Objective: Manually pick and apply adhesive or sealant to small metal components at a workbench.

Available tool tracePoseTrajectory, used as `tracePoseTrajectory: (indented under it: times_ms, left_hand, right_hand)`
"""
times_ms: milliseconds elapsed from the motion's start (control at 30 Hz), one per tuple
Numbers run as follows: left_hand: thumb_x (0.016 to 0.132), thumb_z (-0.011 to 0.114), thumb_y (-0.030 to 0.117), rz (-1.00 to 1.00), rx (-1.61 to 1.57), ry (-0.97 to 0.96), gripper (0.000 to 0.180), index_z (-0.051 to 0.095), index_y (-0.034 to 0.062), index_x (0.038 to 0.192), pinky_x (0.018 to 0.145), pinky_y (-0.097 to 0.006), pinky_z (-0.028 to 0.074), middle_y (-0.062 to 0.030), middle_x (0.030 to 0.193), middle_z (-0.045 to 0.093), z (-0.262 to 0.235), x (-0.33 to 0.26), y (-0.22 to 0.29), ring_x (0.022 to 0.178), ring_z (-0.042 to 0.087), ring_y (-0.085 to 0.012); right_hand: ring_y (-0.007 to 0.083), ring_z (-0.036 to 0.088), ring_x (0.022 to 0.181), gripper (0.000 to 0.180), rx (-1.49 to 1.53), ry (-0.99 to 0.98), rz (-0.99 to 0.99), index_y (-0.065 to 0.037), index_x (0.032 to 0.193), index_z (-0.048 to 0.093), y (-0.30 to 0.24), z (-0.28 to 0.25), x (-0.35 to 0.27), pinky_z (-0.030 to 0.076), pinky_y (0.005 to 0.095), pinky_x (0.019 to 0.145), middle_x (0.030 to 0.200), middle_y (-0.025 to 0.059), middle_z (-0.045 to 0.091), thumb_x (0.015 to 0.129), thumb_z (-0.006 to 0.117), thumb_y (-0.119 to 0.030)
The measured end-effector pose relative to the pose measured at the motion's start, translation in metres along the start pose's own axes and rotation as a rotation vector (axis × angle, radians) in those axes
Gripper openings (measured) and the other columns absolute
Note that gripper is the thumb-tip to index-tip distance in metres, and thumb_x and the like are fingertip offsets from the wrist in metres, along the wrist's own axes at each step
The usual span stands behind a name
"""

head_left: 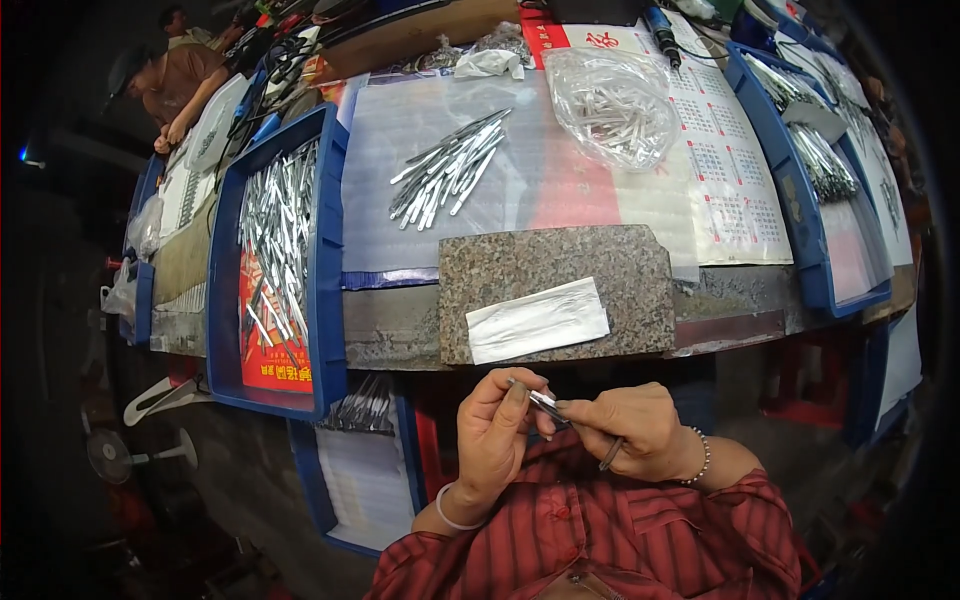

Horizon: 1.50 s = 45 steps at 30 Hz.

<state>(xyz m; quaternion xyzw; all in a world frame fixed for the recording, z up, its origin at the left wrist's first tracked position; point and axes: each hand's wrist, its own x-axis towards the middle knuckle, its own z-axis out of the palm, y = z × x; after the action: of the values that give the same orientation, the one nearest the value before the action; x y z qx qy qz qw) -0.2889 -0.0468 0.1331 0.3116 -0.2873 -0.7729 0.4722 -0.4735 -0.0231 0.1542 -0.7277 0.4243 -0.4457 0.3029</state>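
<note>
Left hand (494,422) pinches metal strip (541,399) — right hand (634,428) grips dark rod (611,455) — printed calendar (735,170) beyond.

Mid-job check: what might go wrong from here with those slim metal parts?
The slim silver metal piece, held between the left hand and right hand short of the speckled granite slab, could slip and fall into the lap.

The long blue plastic bin seems to jut past the near edge of the grey worktable; a bump might spill its silver strips.
</note>
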Motion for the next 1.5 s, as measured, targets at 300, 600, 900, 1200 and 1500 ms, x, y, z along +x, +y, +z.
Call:
tracePoseTrajectory:
  times_ms: [300, 600, 900, 1200, 1500]
  left_hand:
    - [0.102, 0.049, 0.017, -0.009, 0.055, 0.037, 0.022, 0.058, -0.0026, 0.106, 0.063, -0.024, 0.051, -0.0097, 0.087, 0.063, -0.004, -0.003, -0.001, 0.067, 0.059, -0.0116]
    - [0.103, 0.047, 0.022, -0.047, 0.079, 0.069, 0.026, 0.056, -0.0027, 0.105, 0.06, -0.024, 0.052, -0.0138, 0.089, 0.063, 0.001, -0.004, 0.001, 0.065, 0.061, -0.0141]
    - [0.089, 0.062, -0.003, -0.044, 0.546, -0.226, 0.01, 0.065, -0.0039, 0.098, 0.071, -0.026, 0.054, -0.0098, 0.089, 0.065, -0.018, 0.009, 0.037, 0.079, 0.067, -0.0165]
    - [0.08, 0.068, -0.005, 0.654, 1.294, -0.074, 0.012, 0.065, 0.0014, 0.089, 0.07, -0.032, 0.047, -0.0109, 0.083, 0.065, -0.02, 0.031, 0.035, 0.08, 0.064, -0.0272]
    - [0.074, 0.073, 0.003, 0.76, 1.559, -0.045, 0.019, 0.065, 0.0067, 0.091, 0.085, -0.039, 0.038, -0.0069, 0.086, 0.059, -0.035, 0.053, 0.025, 0.093, 0.06, -0.0293]
  right_hand:
    - [0.0195, 0.058, 0.052, 0.036, -0.072, -0.066, 0.005, -0.001, 0.109, 0.065, -0.001, 0.007, -0.007, 0.046, 0.0315, 0.046, 0.065, 0.0044, 0.056, 0.073, 0.068, -0.001]
    - [0.0178, 0.055, 0.052, 0.036, -0.167, -0.008, -0.073, -0.002, 0.106, 0.065, 0.0, 0.014, -0.009, 0.044, 0.0302, 0.045, 0.063, 0.0025, 0.051, 0.07, 0.071, -0.005]
    - [0.0155, 0.052, 0.05, 0.022, -0.256, -0.157, -0.18, -0.003, 0.092, 0.066, 0.0, -0.019, 0.007, 0.042, 0.0292, 0.04, 0.063, 0.002, 0.048, 0.071, 0.071, -0.008]
    - [0.0265, 0.065, 0.067, 0.039, -0.13, 0.053, -0.063, 0.003, 0.104, 0.064, 0.007, -0.053, 0.031, 0.052, 0.0344, 0.057, 0.097, 0.0183, 0.067, 0.095, 0.057, -0.035]
    - [0.0281, 0.065, 0.055, 0.039, -0.104, 0.179, -0.198, 0.006, 0.104, 0.066, 0.01, -0.051, 0.046, 0.052, 0.0338, 0.052, 0.092, 0.0198, 0.071, 0.097, 0.052, -0.03]
